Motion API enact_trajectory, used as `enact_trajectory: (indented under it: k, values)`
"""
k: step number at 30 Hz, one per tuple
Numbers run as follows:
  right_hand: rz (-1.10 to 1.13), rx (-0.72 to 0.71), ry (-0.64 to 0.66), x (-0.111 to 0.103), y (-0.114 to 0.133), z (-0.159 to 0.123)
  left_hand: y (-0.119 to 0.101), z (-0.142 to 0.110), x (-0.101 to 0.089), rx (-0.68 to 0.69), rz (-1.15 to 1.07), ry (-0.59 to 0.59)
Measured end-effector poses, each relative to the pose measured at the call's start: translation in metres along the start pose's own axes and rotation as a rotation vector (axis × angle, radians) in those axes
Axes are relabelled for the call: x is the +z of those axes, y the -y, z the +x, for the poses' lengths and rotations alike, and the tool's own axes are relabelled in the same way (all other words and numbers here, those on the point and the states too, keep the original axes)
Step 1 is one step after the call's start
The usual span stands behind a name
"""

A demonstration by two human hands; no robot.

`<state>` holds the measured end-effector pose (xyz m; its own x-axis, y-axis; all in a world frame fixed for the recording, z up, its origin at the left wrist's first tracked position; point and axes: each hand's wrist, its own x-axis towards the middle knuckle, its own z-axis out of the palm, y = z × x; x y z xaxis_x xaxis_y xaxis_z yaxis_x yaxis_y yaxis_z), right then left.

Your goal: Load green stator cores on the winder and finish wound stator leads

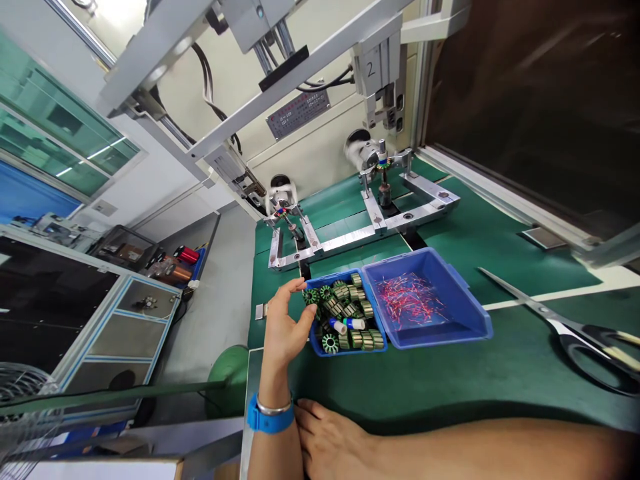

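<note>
The one head-worn view looks forward and down from close above the blue bin (440,320). It is tilted, so the green bench (450,380) beyond the bin slants.

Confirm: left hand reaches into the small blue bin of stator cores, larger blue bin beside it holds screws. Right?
Not quite. The head view shows the larger blue bin holding red wire offcuts, not screws. The rest holds: the left hand reaches into the small blue bin of stator cores.
</note>
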<state>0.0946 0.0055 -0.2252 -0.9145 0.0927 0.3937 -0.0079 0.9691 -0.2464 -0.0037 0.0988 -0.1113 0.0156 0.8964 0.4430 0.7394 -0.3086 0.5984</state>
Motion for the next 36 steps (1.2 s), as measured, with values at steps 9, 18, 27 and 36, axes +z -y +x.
enact_trajectory:
  k: [9, 18, 27, 36]
  values:
    - [-0.019, -0.01, 0.008, 0.001, -0.001, 0.0, -0.006, -0.001, 0.001, 0.024, 0.002, 0.025]
    - [-0.006, 0.011, 0.043, 0.003, 0.0, 0.001, 0.002, 0.002, 0.004, 0.003, -0.003, -0.098]
    - [-0.002, -0.009, -0.012, 0.007, -0.002, -0.001, -0.001, 0.003, 0.008, 0.004, 0.091, -0.075]
    - [-0.065, -0.054, -0.021, 0.018, -0.007, -0.002, -0.01, -0.002, 0.005, 0.017, 0.116, -0.027]
